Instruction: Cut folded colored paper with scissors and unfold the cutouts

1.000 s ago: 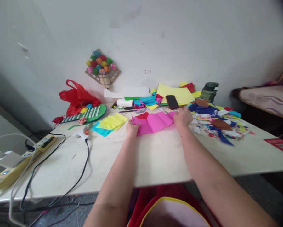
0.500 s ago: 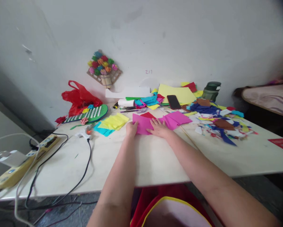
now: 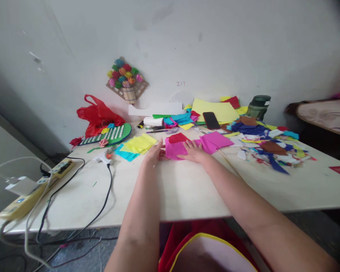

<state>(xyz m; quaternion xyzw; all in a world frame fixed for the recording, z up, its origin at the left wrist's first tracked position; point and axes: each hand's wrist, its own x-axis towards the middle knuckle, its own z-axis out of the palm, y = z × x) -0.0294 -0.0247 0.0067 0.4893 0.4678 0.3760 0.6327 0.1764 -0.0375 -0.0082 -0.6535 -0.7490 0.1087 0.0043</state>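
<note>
White table [image 3: 187,189], creased pink paper [image 3: 215,140], left hand [image 3: 155,153], right hand [image 3: 194,151], both flat on it, grip open

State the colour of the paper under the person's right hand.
Bright pink paper, pressed flat by the right hand; the head view shows it best.

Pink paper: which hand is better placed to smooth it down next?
Probably the right hand: it lies flat on the pink paper. The left hand only touches its left edge, beside the yellow sheets.
</note>
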